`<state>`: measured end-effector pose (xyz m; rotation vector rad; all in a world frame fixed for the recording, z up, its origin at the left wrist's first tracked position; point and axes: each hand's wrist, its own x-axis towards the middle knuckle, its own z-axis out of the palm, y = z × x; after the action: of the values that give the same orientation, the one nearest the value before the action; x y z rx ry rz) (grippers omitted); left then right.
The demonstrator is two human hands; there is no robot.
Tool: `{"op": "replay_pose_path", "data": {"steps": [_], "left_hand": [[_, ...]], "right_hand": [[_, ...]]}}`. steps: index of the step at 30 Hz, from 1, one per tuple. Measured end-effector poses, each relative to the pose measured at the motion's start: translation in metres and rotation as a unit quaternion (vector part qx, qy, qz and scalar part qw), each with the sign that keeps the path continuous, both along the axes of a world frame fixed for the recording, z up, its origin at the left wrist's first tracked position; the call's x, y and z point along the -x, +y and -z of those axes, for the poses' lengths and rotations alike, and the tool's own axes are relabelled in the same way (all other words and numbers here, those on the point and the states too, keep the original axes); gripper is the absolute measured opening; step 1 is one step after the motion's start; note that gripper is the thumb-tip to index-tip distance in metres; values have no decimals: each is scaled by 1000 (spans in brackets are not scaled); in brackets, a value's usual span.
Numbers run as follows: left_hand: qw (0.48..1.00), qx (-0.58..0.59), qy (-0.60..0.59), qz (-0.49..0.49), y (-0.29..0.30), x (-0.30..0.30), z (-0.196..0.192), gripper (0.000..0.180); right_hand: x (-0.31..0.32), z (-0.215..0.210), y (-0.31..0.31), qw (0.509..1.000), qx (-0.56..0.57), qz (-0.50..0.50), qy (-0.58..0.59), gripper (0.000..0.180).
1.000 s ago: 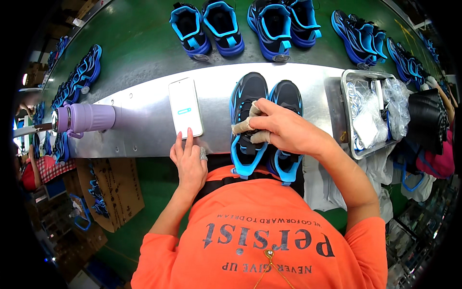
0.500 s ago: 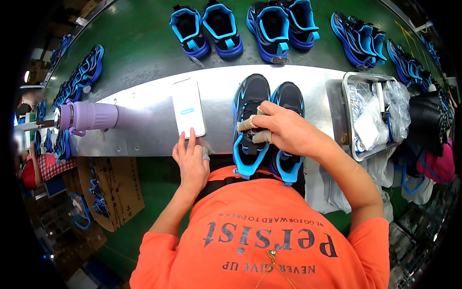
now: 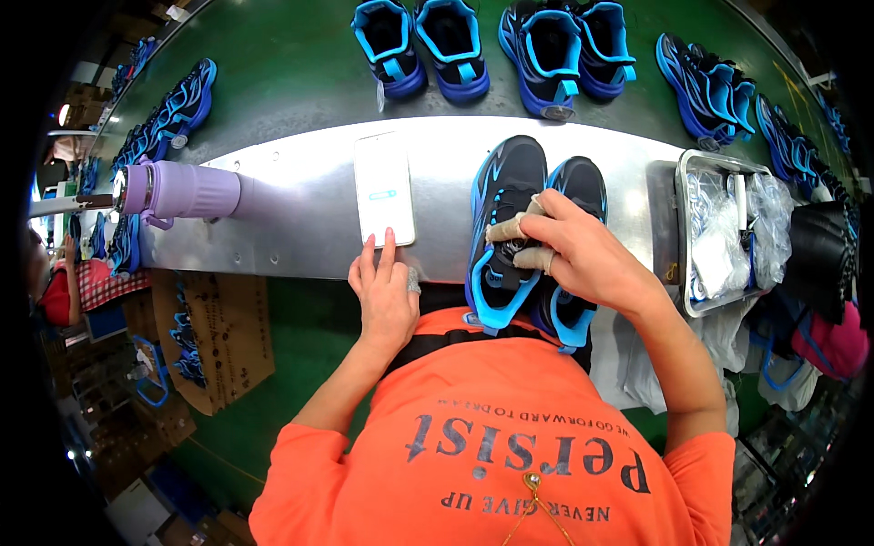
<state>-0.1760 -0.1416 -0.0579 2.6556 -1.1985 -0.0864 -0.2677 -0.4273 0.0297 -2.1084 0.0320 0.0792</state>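
Observation:
A pair of black and blue sneakers, the left sneaker (image 3: 514,173) and the right sneaker (image 3: 584,182), sits side by side at the metal bench's near edge, toes pointing away from me. My right hand (image 3: 596,259), with beige wraps on its fingers, grips the left sneaker around its laces and tongue; the palm covers part of the right one. My left hand (image 3: 387,296) wears a ring and has two fingers stretched out to the lower end of a white phone (image 3: 382,164). The phone lies flat with its screen lit.
A lilac tumbler (image 3: 196,191) lies on the bench at left. At right, a metal tray (image 3: 685,227) holds clear plastic bags. More sneakers (image 3: 455,55) line the green surface beyond. A cardboard box (image 3: 228,337) stands below left. Another person's red sleeve (image 3: 56,296) shows far left.
The whole view has shifted, so bench, phone and sneakers appear farther right. My right hand keeps its hold on the left sneaker. My left fingers stay at the phone's lower end.

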Motion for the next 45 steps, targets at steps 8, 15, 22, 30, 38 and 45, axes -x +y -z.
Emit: {"op": "replay_pose_path", "data": {"steps": [8, 15, 22, 30, 38, 45], "left_hand": [[1000, -2, 16, -8, -3, 1, -4, 12], [1000, 6, 1, -2, 0, 1, -1, 12], [1000, 14, -7, 3, 0, 0, 1, 11], [1000, 21, -7, 3, 1, 1, 2, 11], [1000, 19, -2, 2, 1, 0, 3, 13], [1000, 23, -8, 10, 2, 0, 2, 12]], "right_hand": [[6, 8, 18, 996, 39, 81, -7, 32], [10, -2, 7, 998, 54, -13, 2, 75], [8, 2, -2, 1000, -2, 6, -28, 63], [0, 10, 14, 996, 30, 56, -65, 30], [12, -4, 0, 994, -65, 88, 21, 38], [29, -12, -9, 998, 13, 65, 18, 49]]}}
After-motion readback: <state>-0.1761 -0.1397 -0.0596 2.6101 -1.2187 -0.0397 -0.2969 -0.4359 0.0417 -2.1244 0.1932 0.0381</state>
